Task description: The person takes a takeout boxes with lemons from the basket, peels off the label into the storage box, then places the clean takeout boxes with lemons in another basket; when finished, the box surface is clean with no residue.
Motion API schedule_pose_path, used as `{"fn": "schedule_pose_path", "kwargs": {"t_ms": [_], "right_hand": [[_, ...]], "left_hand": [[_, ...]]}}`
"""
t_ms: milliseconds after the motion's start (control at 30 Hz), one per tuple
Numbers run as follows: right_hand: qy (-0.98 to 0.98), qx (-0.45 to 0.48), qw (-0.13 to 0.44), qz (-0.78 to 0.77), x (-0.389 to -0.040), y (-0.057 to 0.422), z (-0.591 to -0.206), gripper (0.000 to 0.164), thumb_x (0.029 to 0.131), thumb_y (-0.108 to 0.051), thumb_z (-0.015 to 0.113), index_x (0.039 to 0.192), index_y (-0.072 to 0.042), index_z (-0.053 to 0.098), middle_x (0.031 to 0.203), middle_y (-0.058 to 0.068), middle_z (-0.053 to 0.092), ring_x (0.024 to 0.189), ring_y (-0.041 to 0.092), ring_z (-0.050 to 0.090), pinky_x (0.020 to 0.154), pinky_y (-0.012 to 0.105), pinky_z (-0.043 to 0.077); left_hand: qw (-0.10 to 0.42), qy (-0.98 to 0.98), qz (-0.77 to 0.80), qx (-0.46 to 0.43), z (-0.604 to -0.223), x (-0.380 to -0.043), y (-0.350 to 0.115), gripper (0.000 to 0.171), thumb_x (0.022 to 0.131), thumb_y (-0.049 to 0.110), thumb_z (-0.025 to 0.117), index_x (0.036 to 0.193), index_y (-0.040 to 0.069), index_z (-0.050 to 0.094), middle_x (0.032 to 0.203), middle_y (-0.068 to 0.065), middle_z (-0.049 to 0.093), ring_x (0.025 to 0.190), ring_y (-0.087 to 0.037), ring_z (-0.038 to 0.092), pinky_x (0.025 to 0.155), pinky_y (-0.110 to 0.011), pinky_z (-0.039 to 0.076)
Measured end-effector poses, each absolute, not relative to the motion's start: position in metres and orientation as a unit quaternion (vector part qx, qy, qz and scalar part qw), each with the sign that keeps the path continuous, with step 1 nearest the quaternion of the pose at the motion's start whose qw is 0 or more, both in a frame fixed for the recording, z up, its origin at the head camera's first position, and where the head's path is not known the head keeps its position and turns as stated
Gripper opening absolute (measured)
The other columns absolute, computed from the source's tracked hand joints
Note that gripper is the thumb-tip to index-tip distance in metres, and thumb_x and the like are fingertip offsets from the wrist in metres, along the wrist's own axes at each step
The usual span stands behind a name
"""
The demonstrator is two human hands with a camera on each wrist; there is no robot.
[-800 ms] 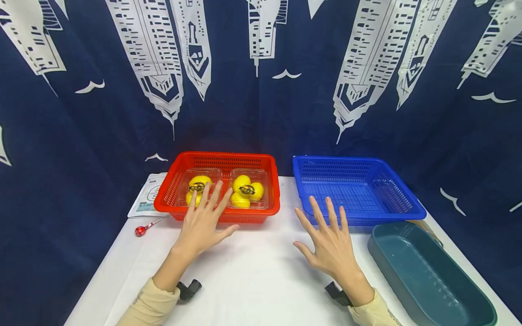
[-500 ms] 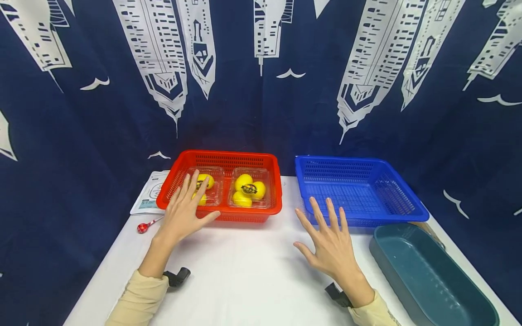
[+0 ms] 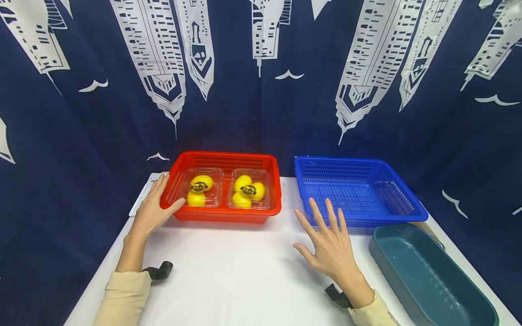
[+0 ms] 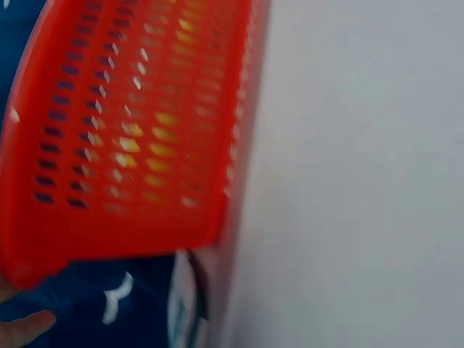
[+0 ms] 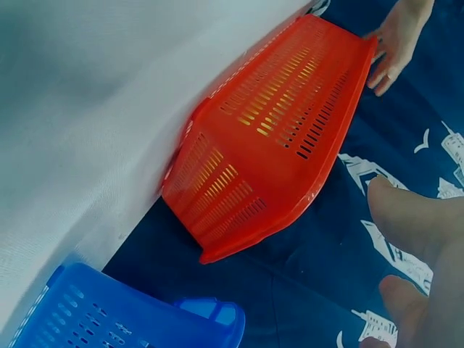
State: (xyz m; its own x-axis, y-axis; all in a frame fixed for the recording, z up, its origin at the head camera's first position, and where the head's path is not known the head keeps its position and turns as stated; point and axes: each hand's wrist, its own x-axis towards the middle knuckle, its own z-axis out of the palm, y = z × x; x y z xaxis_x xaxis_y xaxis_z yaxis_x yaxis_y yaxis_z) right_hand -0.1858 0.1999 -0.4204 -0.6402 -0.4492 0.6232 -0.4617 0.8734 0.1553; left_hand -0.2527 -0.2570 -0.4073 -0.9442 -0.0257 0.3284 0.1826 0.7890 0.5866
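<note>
In the head view, my left hand (image 3: pixel 152 209) is held with straight fingers at the left end of the red basket (image 3: pixel 228 211), thumb overlapping its front left corner. Two clear plastic boxes of yellow fruit, probably lemons, stand inside: the left box (image 3: pixel 213 199) and the right box (image 3: pixel 266 190), both with black labels. My right hand (image 3: pixel 328 246) hovers with spread fingers over the white table, in front of the blue basket (image 3: pixel 346 197), holding nothing. The left wrist view catches a fingertip (image 4: pixel 29 328) below the basket's corner. The right wrist view has the red basket (image 5: pixel 268 174) beyond my right fingers.
A deep teal tray (image 3: pixel 440 267) stands at the right, in front of the blue basket. Behind it shows the end of a brown item (image 3: pixel 428 231). A white printed packet (image 3: pixel 140 197) lies left of the red basket, partly behind my left hand. A navy printed curtain (image 3: pixel 261 113) closes the back.
My left hand has moved left, from over the front of the red basket to its left end. It now covers the red lollipop seen earlier. The right hand stays in place.
</note>
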Motion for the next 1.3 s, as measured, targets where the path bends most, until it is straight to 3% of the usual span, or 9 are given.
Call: {"fn": "schedule_pose_path", "kwargs": {"t_ms": [367,700,800,1033,1300], "right_hand": [[-0.909,0.25,0.333,0.013,-0.183,0.201,-0.424,0.073,0.093,-0.071,0.019,0.148,-0.028,0.042,0.161,0.014,0.026,0.146,0.049,0.016,0.114,0.069,0.018],[-0.914,0.25,0.318,0.008,-0.185,0.199,-0.425,0.074,0.093,-0.071,0.018,0.149,-0.028,0.041,0.162,0.014,0.023,0.147,0.048,0.014,0.113,0.069,0.02],[-0.915,0.254,0.313,0.01,-0.187,0.198,-0.426,0.071,0.093,-0.07,0.026,0.148,-0.028,0.042,0.162,0.014,0.023,0.146,0.048,0.016,0.114,0.069,0.019],[-0.926,0.256,0.278,0.003,-0.189,0.193,-0.43,0.076,0.082,-0.057,0.06,0.149,-0.028,0.04,0.162,0.014,0.023,0.146,0.047,0.017,0.115,0.067,0.022],[-0.928,0.273,0.254,0.02,-0.201,0.174,-0.42,0.078,0.082,-0.047,0.069,0.151,-0.03,0.036,0.162,0.012,0.024,0.148,0.045,0.016,0.117,0.065,0.022]], "left_hand": [[0.135,-0.908,-0.397,-0.014,-0.43,-0.262,-0.267,0.084,0.09,0.039,0.063,0.156,0.01,0.021,0.158,-0.023,0.026,0.133,-0.048,0.039,0.111,-0.067,0.032],[0.117,-0.911,-0.394,-0.015,-0.433,-0.266,-0.266,0.089,0.085,0.041,0.068,0.153,0.002,0.024,0.162,-0.018,0.018,0.144,-0.047,0.024,0.113,-0.07,0.026],[0.119,-0.91,-0.396,-0.014,-0.433,-0.267,-0.266,0.09,0.085,0.042,0.068,0.153,0.002,0.024,0.163,-0.017,0.017,0.144,-0.047,0.024,0.112,-0.07,0.026],[0.121,-0.904,-0.41,-0.016,-0.437,-0.267,-0.268,0.093,0.085,0.042,0.069,0.154,0.001,0.021,0.163,-0.017,0.017,0.144,-0.047,0.024,0.112,-0.07,0.026],[0.122,-0.901,-0.415,-0.024,-0.437,-0.268,-0.268,0.095,0.085,0.042,0.07,0.154,0.001,0.02,0.163,-0.017,0.017,0.145,-0.046,0.022,0.114,-0.07,0.023]]}}
